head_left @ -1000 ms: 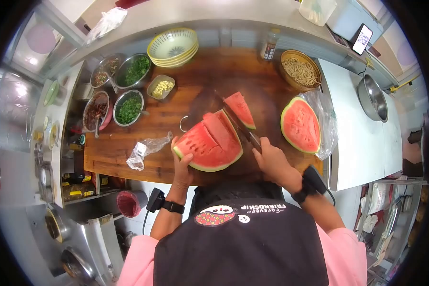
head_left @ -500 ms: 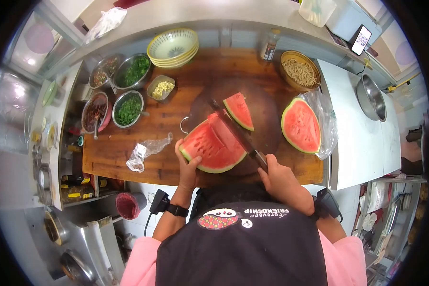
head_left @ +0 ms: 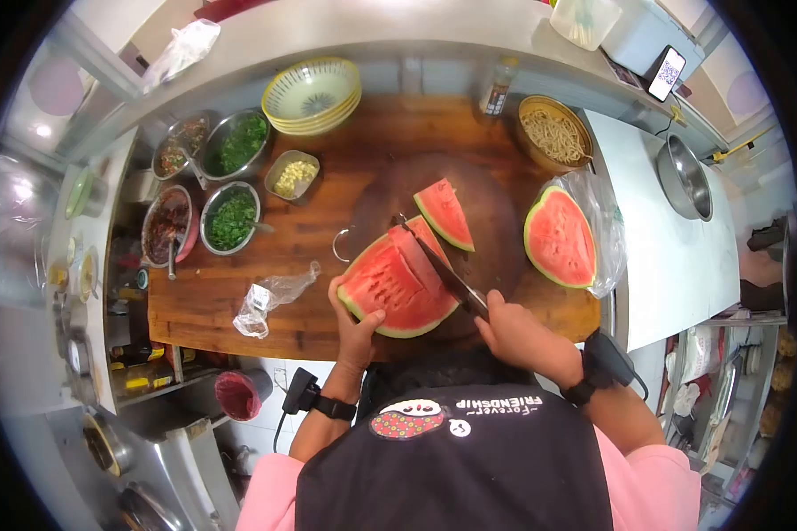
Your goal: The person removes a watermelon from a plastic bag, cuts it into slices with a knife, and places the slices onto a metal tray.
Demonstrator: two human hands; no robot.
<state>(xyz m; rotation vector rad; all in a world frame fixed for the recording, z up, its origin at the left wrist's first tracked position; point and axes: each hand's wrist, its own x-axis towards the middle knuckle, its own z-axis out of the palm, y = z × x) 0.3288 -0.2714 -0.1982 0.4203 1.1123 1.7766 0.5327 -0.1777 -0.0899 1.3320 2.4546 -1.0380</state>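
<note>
A large piece of watermelon (head_left: pixel 385 283) lies on the round dark board (head_left: pixel 496 257), red flesh up. My left hand (head_left: pixel 358 329) grips its left end, thumb on the near edge. My right hand (head_left: pixel 515 326) is closed round the handle of a long knife (head_left: pixel 447 274), whose blade lies across the piece and points away to the upper left. Along the blade a cut shows in the flesh. A smaller watermelon wedge (head_left: pixel 446 214) rests just beyond the blade. Farther right, another cut watermelon piece (head_left: pixel 560 237) sits on a clear plastic bag (head_left: pixel 604 226).
Metal bowls of chopped greens (head_left: pixel 231 219) and red sauce (head_left: pixel 170 226) stand at the left, near a tub of chopped garlic (head_left: pixel 293 176). Stacked bowls (head_left: pixel 313 93), a bottle (head_left: pixel 499 87) and a noodle bowl (head_left: pixel 553 133) line the back. A crumpled plastic bag (head_left: pixel 257 308) lies front left.
The knife has shifted left and lower onto the large piece, with my right hand still round its handle. The view has moved slightly.
</note>
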